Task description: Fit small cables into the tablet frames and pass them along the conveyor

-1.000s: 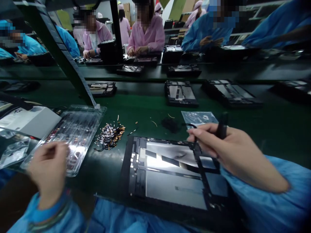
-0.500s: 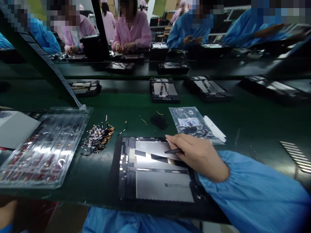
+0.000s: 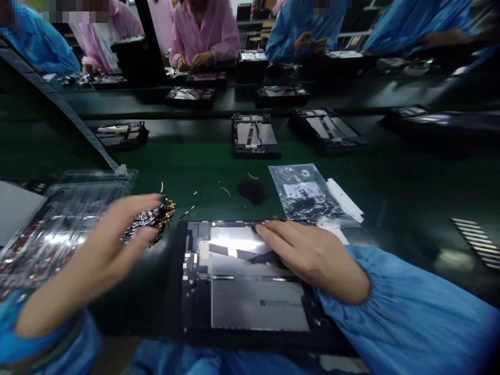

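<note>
One opened tablet-like device [image 3: 258,307] is lying flat on a green desk [image 3: 187,166] directly in front of the person, its silvery panels facing up. The left hand [image 3: 103,250], blurred, is hovering at a pile of small cables [image 3: 167,212] just left of the device; its thumb and fingers are standing well apart, with part of the pile showing between them and nothing visibly held. Whether they are touching the cables cannot be told. The right hand [image 3: 316,258] is lying over the upper right part of the device, its fingers keeping close together and pointing left; whether they are gripping anything underneath is hidden. Left of the pile, a clear plastic tray [image 3: 70,208] is sitting partly behind the left hand. Beyond the device, a heap of fine black bits [image 3: 251,191] is lying near a clear bag [image 3: 300,177], and a white strip [image 3: 344,200] is resting just beside the bag. Farther back, several similar devices [image 3: 255,138] are lying spaced apart, and co-workers [image 3: 205,31] in pink and blue are facing this way.
</note>
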### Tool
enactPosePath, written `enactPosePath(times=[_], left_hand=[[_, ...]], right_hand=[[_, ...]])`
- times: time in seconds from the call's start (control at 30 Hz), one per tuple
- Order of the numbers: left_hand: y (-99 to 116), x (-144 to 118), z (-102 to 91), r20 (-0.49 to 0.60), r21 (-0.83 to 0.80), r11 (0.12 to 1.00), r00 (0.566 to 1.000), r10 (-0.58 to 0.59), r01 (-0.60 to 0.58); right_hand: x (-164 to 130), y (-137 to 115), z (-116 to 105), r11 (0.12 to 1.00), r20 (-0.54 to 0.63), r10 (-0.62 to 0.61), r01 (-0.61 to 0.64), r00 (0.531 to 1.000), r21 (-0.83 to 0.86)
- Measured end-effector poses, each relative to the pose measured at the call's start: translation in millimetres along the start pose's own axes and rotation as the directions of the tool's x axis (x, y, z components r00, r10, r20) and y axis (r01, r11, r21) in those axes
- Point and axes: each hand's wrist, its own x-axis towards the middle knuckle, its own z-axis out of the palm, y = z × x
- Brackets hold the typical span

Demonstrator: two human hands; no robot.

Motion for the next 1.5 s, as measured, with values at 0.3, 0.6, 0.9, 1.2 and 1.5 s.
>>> enactPosePath(times=[0.3, 0.6, 0.9, 1.2, 1.5], left_hand=[[59.2, 63.0, 65.0, 0.218, -0.185, 0.817, 0.788, 0.576, -0.546], [53.0, 65.9, 74.2, 0.148, -0.155, 0.798, 0.784, 0.602, -0.583], [56.0, 69.1, 77.7, 0.196, -0.056, 0.788, 0.767, 0.611, -0.614], [55.6, 66.3, 79.3, 0.175, -0.015, 0.781, 0.768, 0.616, -0.624], [56.8, 67.1, 79.2, 0.184, -0.025, 0.787, 0.771, 0.610, -0.616]], right_hand=[[4.4, -1.6, -0.6, 1.000, 0.013, 0.012, -0.011, 1.000, -0.023], [-15.3, -0.2, -13.4, 0.993, 0.107, 0.098, -0.105, 0.989, 0.059], [-23.0, 1.1, -14.7, 0.997, 0.040, 0.058, -0.056, 0.998, -0.046], [-23.9, 3.3, -10.6, 0.995, 0.044, 0.069, -0.066, 0.997, -0.068], [-21.7, 0.3, -11.5, 0.994, 0.080, 0.077, -0.070, 0.994, -0.089]])
